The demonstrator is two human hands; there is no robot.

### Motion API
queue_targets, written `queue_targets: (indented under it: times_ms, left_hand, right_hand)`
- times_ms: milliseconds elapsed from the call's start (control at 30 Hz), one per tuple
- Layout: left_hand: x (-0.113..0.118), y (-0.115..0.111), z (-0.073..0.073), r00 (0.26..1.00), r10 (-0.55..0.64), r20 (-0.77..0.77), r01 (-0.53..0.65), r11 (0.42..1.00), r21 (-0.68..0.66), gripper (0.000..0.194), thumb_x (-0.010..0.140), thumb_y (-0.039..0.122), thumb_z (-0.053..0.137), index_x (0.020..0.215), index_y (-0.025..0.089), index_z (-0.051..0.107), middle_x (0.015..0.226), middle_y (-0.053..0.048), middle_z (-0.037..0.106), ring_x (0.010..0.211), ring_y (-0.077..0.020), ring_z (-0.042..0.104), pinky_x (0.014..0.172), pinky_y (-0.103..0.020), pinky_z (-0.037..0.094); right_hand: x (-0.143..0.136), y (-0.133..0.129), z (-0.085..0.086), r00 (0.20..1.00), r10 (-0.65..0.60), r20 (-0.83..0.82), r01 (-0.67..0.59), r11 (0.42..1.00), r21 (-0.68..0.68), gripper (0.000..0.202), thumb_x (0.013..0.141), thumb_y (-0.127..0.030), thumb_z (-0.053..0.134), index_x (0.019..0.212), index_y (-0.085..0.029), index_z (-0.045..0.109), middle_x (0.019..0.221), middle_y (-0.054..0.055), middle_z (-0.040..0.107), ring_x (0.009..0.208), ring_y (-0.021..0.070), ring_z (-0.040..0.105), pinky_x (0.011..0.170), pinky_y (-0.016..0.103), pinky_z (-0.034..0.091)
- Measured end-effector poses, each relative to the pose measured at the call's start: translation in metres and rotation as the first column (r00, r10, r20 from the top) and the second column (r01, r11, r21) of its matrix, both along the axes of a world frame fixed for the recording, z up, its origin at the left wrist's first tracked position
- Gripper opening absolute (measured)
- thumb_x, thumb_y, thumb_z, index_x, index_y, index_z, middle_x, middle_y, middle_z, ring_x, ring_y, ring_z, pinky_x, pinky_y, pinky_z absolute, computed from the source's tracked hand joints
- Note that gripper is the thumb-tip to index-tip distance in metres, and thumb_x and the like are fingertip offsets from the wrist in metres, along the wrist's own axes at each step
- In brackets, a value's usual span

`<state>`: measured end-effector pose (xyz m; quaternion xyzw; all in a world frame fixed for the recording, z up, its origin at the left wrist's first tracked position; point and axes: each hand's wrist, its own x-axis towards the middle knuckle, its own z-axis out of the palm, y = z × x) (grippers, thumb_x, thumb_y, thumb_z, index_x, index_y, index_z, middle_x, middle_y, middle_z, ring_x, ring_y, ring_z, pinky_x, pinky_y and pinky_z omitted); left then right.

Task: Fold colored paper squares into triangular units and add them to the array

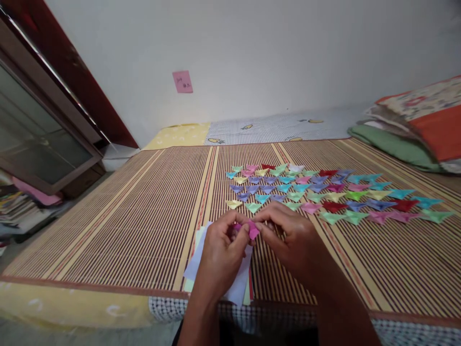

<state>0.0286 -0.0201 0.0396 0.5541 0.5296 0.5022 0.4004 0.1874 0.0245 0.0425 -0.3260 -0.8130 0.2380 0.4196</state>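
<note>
Between my two hands is a small folded piece of magenta paper [254,231]. My left hand [226,240] pinches its left side between thumb and fingers, which partly cover it. The fingertips of my right hand [288,235] close on its right edge. Below my left hand lies a stack of loose paper sheets [239,286], a pale lavender one on top and green and red edges showing beneath. Just beyond my hands, several rows of small folded paper shapes [284,188] in many colours spread across the mat to the right.
A striped bamboo mat [144,230] covers the bed. Folded bedding and a cushion [432,120] are piled at the right by the white wall. A pink note [182,81] sticks to the wall. Books [25,211] and a glass-panelled door [32,125] stand at the left.
</note>
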Motion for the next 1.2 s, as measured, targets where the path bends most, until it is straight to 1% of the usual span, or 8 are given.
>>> queue_targets:
  times_ms: [167, 333, 467, 567, 633, 833, 967, 1200]
  left_hand:
    - [0.001, 0.002, -0.004, 0.999, 0.032, 0.026, -0.032, 0.999, -0.007, 0.013, 0.092, 0.028, 0.066, 0.081, 0.02, 0.065, 0.064, 0.002, 0.058, 0.063, -0.014, 0.061, 0.047, -0.021, 0.04]
    - [-0.001, 0.002, -0.004, 0.998, 0.048, 0.043, -0.048, 0.999, -0.015, 0.012, 0.09, 0.026, 0.067, 0.08, 0.02, 0.065, 0.069, 0.001, 0.063, 0.06, -0.0131, 0.059, 0.047, -0.021, 0.04]
    - [-0.002, 0.001, 0.0, 0.995, 0.072, -0.073, -0.067, 0.995, 0.067, 0.014, 0.092, 0.021, 0.064, 0.077, 0.02, 0.065, 0.079, 0.0, 0.064, 0.067, -0.0135, 0.061, 0.056, -0.023, 0.045]
    - [-0.001, -0.001, 0.002, 0.98, 0.111, -0.164, -0.086, 0.985, 0.151, 0.017, 0.094, 0.019, 0.063, 0.077, 0.02, 0.065, 0.085, -0.002, 0.064, 0.079, -0.0161, 0.063, 0.068, -0.027, 0.05]
    - [0.0, -0.002, 0.004, 0.975, 0.119, -0.186, -0.085, 0.979, 0.183, 0.018, 0.094, 0.016, 0.062, 0.077, 0.02, 0.065, 0.087, -0.002, 0.065, 0.083, -0.0169, 0.063, 0.073, -0.029, 0.051]
    - [0.002, -0.001, 0.002, 0.977, 0.138, -0.166, -0.101, 0.972, 0.211, 0.018, 0.093, 0.011, 0.062, 0.078, 0.02, 0.066, 0.09, -0.002, 0.066, 0.087, -0.018, 0.064, 0.075, -0.03, 0.052]
    - [0.003, 0.0, 0.001, 0.974, 0.177, -0.143, -0.141, 0.962, 0.233, 0.018, 0.093, 0.012, 0.062, 0.078, 0.021, 0.067, 0.092, -0.003, 0.066, 0.087, -0.0178, 0.064, 0.073, -0.03, 0.051]
    - [0.005, 0.0, 0.002, 0.928, 0.259, -0.268, -0.171, 0.935, 0.312, 0.023, 0.093, 0.005, 0.058, 0.079, 0.021, 0.066, 0.093, -0.004, 0.066, 0.089, -0.0185, 0.062, 0.072, -0.03, 0.048]
  right_hand:
    - [-0.001, 0.0, -0.002, 1.0, -0.003, -0.001, 0.003, 1.0, -0.016, 0.016, 0.096, -0.013, 0.051, 0.087, -0.019, 0.064, 0.085, 0.004, 0.063, 0.08, 0.019, 0.061, 0.07, 0.034, 0.047]
    - [-0.003, 0.001, -0.002, 1.0, 0.006, -0.022, -0.006, 0.999, -0.034, 0.016, 0.096, -0.013, 0.052, 0.088, -0.019, 0.066, 0.086, 0.004, 0.064, 0.079, 0.019, 0.062, 0.07, 0.033, 0.047]
    - [-0.007, -0.001, -0.002, 0.999, -0.008, -0.035, 0.007, 0.999, -0.044, 0.01, 0.095, -0.016, 0.059, 0.089, -0.018, 0.068, 0.087, 0.004, 0.064, 0.08, 0.019, 0.061, 0.071, 0.034, 0.046]
    - [-0.011, -0.002, -0.002, 0.997, -0.055, -0.049, 0.053, 0.998, -0.025, 0.016, 0.096, -0.018, 0.058, 0.082, -0.019, 0.065, 0.082, 0.003, 0.062, 0.077, 0.0189, 0.059, 0.069, 0.034, 0.044]
    - [-0.013, -0.003, -0.002, 0.997, -0.06, -0.058, 0.059, 0.998, -0.012, 0.019, 0.096, -0.017, 0.055, 0.079, -0.019, 0.064, 0.08, 0.003, 0.061, 0.075, 0.0186, 0.059, 0.068, 0.034, 0.044]
    - [-0.015, -0.002, -0.002, 0.985, -0.141, -0.104, 0.146, 0.988, 0.045, 0.019, 0.09, -0.012, 0.053, 0.074, -0.021, 0.056, 0.072, 0.0, 0.057, 0.068, 0.0166, 0.055, 0.064, 0.032, 0.044]
    - [-0.013, -0.002, -0.003, 0.978, -0.163, -0.133, 0.173, 0.983, 0.066, 0.016, 0.088, -0.011, 0.053, 0.076, -0.022, 0.055, 0.073, 0.001, 0.06, 0.069, 0.0167, 0.058, 0.066, 0.031, 0.046]
    - [-0.011, 0.001, -0.002, 0.977, -0.193, -0.089, 0.2, 0.976, 0.084, 0.014, 0.085, -0.01, 0.052, 0.077, -0.02, 0.058, 0.072, 0.001, 0.058, 0.066, 0.0161, 0.056, 0.063, 0.03, 0.045]
